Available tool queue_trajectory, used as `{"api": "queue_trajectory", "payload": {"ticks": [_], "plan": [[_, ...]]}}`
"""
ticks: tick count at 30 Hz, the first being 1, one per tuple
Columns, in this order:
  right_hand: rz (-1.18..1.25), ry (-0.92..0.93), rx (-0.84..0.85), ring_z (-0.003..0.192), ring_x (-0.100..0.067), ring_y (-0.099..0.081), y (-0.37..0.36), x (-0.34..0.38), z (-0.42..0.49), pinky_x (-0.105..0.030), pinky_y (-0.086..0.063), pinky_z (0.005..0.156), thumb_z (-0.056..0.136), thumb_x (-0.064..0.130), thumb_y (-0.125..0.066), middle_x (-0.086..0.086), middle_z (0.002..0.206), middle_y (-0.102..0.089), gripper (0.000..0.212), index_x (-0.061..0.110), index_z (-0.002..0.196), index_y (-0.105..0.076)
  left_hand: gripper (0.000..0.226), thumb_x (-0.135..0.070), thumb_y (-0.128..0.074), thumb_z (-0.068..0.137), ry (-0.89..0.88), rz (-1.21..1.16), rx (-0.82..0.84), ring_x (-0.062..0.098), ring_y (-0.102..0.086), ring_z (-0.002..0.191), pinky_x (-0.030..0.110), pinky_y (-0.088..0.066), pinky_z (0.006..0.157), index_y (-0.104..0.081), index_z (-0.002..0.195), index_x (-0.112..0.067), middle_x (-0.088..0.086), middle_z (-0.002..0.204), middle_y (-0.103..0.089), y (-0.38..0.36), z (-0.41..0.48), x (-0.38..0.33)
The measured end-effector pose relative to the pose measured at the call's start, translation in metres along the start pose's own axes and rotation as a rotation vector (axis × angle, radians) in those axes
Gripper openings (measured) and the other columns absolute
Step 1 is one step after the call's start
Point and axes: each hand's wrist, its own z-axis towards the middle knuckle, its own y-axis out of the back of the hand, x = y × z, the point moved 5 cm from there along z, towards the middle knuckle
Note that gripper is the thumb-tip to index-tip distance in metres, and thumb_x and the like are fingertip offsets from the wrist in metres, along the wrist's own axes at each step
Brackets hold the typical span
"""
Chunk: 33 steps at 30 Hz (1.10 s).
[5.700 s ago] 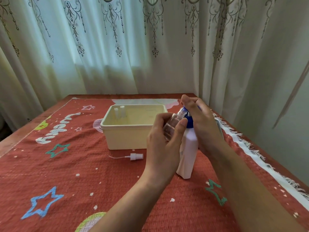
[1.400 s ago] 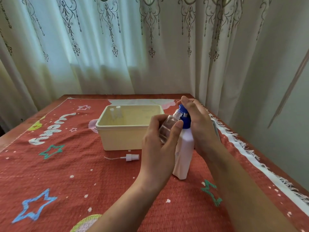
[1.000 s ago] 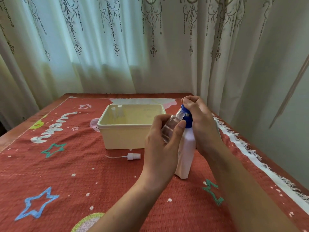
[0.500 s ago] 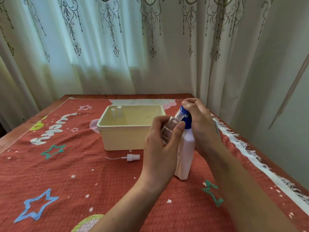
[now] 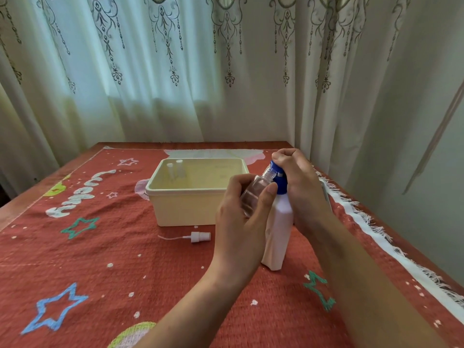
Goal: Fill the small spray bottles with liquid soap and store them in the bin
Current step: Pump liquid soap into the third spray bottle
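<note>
Head view. Left hand [image 5: 241, 217] curled round small clear bottle [image 5: 253, 194], long axis tilted up-right, mouth against blue pump [image 5: 280, 182] of white soap bottle [image 5: 278, 234] standing on table [image 5: 75, 259]. Right hand [image 5: 298, 187] gripped pump from above, fingers curled. Spray cap [image 5: 199, 236] lay just left of left hand; bin [image 5: 188, 207] behind cap.

The cream bin [image 5: 185, 204] stands open, with two small capped bottles [image 5: 175, 169] upright in its far-left corner. Just right of the bin, the left hand [image 5: 241, 222] grips a clear uncapped bottle [image 5: 253, 194], tilted, its mouth at the blue pump [image 5: 280, 183] of the upright white soap bottle [image 5: 278, 229]. A white spray head [image 5: 199, 236] lies in front of the bin.
</note>
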Motion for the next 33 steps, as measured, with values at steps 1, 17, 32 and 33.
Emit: {"api": "queue_trajectory", "payload": {"ticks": [1, 17, 32, 33], "plan": [[0.009, 0.001, 0.001, 0.072, -0.005, -0.06, -0.0002, 0.0001, -0.0005, -0.015, -0.052, 0.061, 0.099, 0.023, -0.052, 0.005, 0.082, -0.061, 0.008, 0.019, 0.094, -0.057, 0.02, -0.036, -0.063, 0.093, -0.002, -0.003, 0.001, 0.005, -0.057, 0.07, 0.016, -0.045, 0.062, -0.061, 0.106, -0.021, -0.006, 0.084, -0.065, -0.0002, 0.0004, -0.0007], [-0.004, -0.011, -0.005, 0.077, -0.005, -0.063, 0.001, -0.0038, 0.0013, -0.017, -0.052, 0.065, 0.098, 0.029, -0.054, 0.004, 0.089, -0.062, 0.007, 0.024, 0.096, -0.057, 0.021, -0.036, -0.063, 0.093, 0.005, 0.014, -0.007, 0.012, -0.06, 0.076, 0.017, -0.048, 0.063, -0.061, 0.108, -0.022, -0.007, 0.086, -0.066, 0.0001, 0.0007, -0.0004], [0.019, -0.004, 0.007, 0.076, -0.008, -0.063, -0.0003, -0.0029, 0.0006, -0.022, -0.052, 0.068, 0.098, 0.031, -0.055, 0.006, 0.081, -0.064, 0.011, 0.021, 0.095, -0.058, 0.028, -0.042, -0.061, 0.091, -0.001, 0.011, -0.011, 0.011, -0.061, 0.077, 0.022, -0.05, 0.066, -0.061, 0.109, -0.021, -0.006, 0.088, -0.067, -0.0007, 0.0002, 0.0003], [0.027, -0.012, 0.011, 0.076, -0.008, -0.063, -0.0011, -0.0025, 0.0, -0.022, -0.053, 0.069, 0.098, 0.036, -0.055, 0.005, 0.083, -0.064, 0.014, 0.023, 0.093, -0.058, 0.025, -0.04, -0.061, 0.092, -0.003, 0.009, -0.015, 0.009, -0.06, 0.075, 0.02, -0.049, 0.065, -0.061, 0.109, -0.021, -0.006, 0.087, -0.066, -0.0004, 0.001, 0.0002]]}}
